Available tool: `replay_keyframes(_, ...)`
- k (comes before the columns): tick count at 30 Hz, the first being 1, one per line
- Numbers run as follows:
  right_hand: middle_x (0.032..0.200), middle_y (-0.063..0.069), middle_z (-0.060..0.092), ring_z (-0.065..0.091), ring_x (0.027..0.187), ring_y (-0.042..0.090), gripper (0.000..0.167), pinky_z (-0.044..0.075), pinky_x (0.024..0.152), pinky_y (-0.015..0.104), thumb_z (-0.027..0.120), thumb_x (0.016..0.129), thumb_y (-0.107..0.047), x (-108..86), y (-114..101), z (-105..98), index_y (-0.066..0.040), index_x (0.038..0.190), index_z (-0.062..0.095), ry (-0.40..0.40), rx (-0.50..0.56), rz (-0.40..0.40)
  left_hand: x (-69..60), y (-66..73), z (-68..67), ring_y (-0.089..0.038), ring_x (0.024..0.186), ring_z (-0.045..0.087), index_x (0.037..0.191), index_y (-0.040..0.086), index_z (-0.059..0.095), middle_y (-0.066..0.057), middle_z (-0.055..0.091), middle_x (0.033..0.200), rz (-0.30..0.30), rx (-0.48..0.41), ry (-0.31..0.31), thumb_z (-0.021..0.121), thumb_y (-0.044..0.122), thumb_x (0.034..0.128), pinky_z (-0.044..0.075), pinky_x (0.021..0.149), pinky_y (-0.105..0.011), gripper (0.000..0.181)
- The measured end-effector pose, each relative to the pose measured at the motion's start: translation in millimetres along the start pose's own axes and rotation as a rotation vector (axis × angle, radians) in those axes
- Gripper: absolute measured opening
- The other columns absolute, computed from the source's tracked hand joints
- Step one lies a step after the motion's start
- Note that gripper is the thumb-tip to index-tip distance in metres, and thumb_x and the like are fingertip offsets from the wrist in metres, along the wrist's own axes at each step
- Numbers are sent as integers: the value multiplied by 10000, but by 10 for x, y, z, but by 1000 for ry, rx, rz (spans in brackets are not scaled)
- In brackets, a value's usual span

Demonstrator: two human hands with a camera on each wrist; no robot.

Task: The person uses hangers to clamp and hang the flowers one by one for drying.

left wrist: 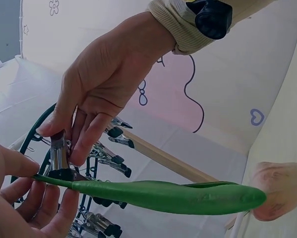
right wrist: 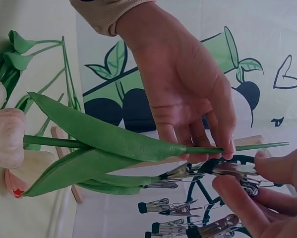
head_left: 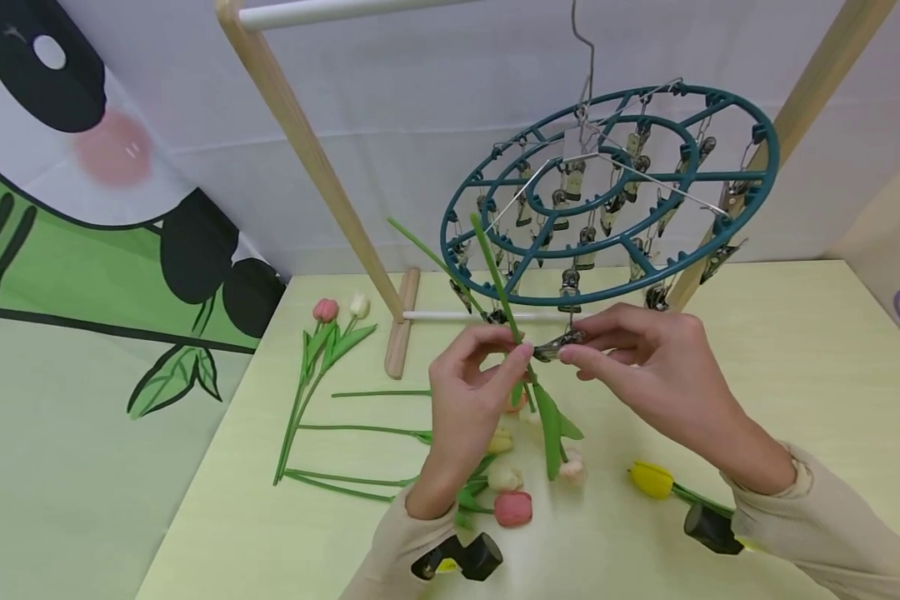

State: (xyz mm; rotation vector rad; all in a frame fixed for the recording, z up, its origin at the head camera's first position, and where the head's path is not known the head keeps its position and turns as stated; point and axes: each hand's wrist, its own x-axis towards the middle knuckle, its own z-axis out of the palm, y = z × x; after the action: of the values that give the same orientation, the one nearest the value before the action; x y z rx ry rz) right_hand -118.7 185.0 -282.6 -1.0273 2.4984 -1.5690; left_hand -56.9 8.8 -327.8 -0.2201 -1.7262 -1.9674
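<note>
In the head view my left hand [head_left: 465, 392] pinches the green stem of a pale tulip [head_left: 570, 468], which hangs head down below the hanger ring. My right hand [head_left: 660, 383] holds a metal clip [head_left: 558, 344] between thumb and fingers, right beside that stem. The clip hangs from the teal round clip hanger [head_left: 607, 292]. In the right wrist view the clip [right wrist: 235, 168] meets the stem at the left fingertips; whether its mouth has closed on the stem I cannot tell. Another stem [head_left: 435, 258] hangs at the hanger's left, partly behind my left hand.
Several tulips lie on the table, among them a pink tulip [head_left: 513, 508] and a yellow tulip [head_left: 651, 480] at the right. Two more, with a pink head [head_left: 326, 311], lie at the left. A wooden frame [head_left: 315, 158] stands around the hanger; many clips dangle from it.
</note>
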Motion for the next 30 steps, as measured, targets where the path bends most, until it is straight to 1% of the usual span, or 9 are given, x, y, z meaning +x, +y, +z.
replay_keyframes(5,893,27,699,682,688,79,215,544,696,190,727,811,-39,-10,20,15,-4,1019,685,19,38,-67,5,17,0,-209,867,592,1011,-138,558,-209,577,949,4,-14,10,622,-42,865,574,695,-379,185)
replay_keyframes(8,887,36,703,686,696,97,216,547,709,203,717,796,25,-16,35,32,18,1009,679,35,79,-104,6,25,0,-216,875,589,1016,-149,552,-224,572,958,12,-15,9,618,-39,868,573,700,-385,197)
replay_keyframes(11,871,59,706,688,695,112,209,553,695,222,701,783,85,-26,48,56,34,984,679,74,116,-143,6,26,5,-221,877,587,1014,-134,558,-231,566,961,21,-20,3,612,-42,872,573,704,-387,178)
replay_keyframes(15,845,95,706,684,673,126,211,558,667,237,682,769,141,-41,59,90,45,957,684,146,161,-181,10,32,12,-228,891,582,1014,-115,565,-227,563,970,29,-19,-5,606,-46,876,572,718,-399,160)
replay_keyframes(17,830,104,705,679,657,130,212,559,654,241,675,766,155,-50,63,106,48,949,686,173,179,-189,10,40,17,-229,900,578,1018,-128,559,-226,562,972,32,-17,-8,605,-47,877,571,723,-407,169)
replay_keyframes(20,820,119,700,676,641,137,214,561,636,251,667,763,170,-63,73,131,54,941,688,189,205,-203,9,52,26,-233,913,572,1023,-134,555,-228,561,979,39,-18,-12,602,-42,882,568,731,-422,175)
replay_keyframes(24,816,129,696,681,645,142,177,563,627,259,669,778,144,-65,97,155,62,935,684,179,231,-225,5,66,36,-240,928,571,1027,-107,567,-228,563,994,42,-15,-11,603,-34,885,565,745,-423,164)
replay_keyframes(30,818,124,694,686,653,136,147,561,633,256,672,793,115,-77,124,174,68,932,677,178,228,-217,2,80,38,-249,932,581,1021,-97,571,-237,565,1000,26,-22,0,602,-45,884,566,739,-424,150)
